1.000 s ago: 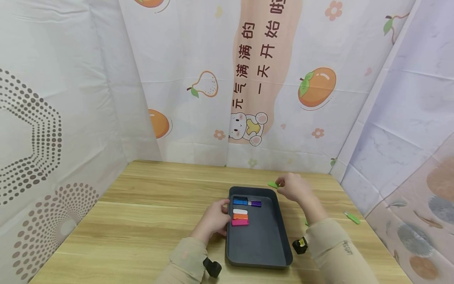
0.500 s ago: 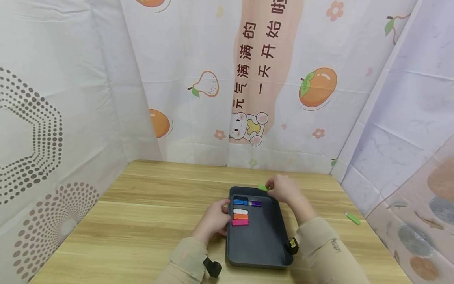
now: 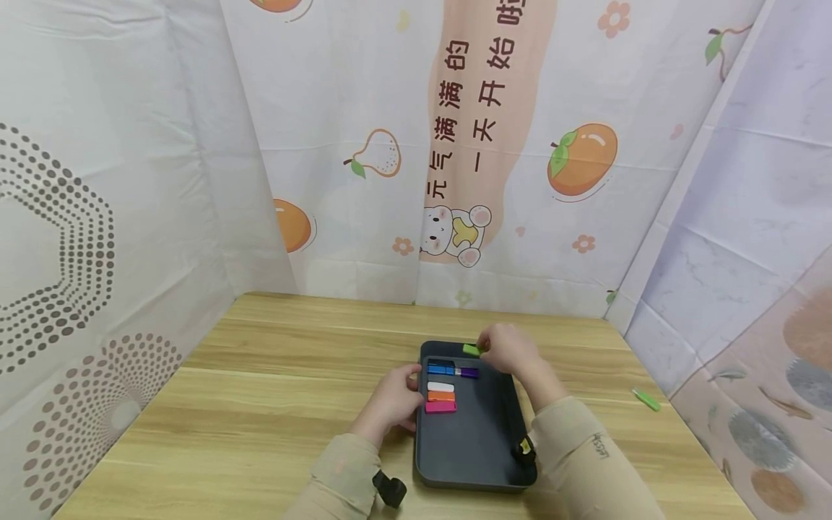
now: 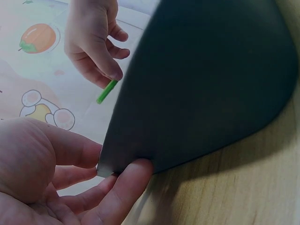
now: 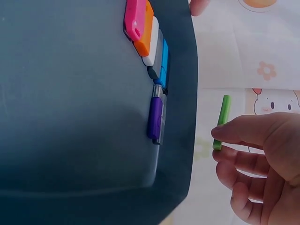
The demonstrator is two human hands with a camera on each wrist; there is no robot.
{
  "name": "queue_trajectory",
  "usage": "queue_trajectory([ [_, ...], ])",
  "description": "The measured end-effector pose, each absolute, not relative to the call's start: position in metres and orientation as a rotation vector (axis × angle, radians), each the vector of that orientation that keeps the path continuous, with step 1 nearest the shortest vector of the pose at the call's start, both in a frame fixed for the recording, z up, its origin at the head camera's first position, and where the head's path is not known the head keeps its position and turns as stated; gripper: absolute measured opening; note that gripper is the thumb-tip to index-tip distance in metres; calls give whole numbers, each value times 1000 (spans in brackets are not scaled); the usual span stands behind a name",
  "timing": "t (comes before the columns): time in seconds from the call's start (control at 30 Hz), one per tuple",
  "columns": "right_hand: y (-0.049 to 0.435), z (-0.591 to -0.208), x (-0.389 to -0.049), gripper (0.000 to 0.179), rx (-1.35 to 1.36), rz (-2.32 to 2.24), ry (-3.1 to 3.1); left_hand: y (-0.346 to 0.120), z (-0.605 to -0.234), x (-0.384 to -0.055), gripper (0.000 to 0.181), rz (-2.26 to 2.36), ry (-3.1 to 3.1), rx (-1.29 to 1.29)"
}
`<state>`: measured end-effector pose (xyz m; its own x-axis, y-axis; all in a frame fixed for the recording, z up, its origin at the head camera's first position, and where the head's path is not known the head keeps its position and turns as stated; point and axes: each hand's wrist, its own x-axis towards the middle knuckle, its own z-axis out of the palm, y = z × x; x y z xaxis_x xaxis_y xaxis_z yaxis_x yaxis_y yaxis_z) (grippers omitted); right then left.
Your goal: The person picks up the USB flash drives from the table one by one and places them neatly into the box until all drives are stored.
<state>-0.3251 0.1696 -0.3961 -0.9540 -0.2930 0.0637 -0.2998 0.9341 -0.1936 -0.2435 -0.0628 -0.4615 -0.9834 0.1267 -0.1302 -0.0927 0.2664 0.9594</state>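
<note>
My left hand grips the left wall of a dark grey tray, thumb and fingers on either side of its edge in the left wrist view. My right hand pinches a small bright-green USB stick between thumb and fingertips, over the tray's far rim in the head view. Along the tray's left side lie a blue USB stick, a white one, an orange one and a pink one. A purple USB stick with a metal plug extends the blue one's row.
Another green stick with a pale end lies near the wooden table's right edge. Printed curtains hang behind the table and at both sides. Each wrist carries a small black camera.
My right hand has brought the green USB stick leftward from the table beyond the tray to over its far rim. A green thing near the right forearm is now hidden. The left hand stays put.
</note>
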Motion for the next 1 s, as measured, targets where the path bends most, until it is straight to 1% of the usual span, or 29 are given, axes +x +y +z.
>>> queue_trajectory([
  [0.47,162,-408,-325,11,546,261,-3119,-64,-462,-244,63,1791,2352,18],
  [1.0,157,-426,-326,10,570,211,-3164,-64,-465,-246,62,1786,2349,29],
])
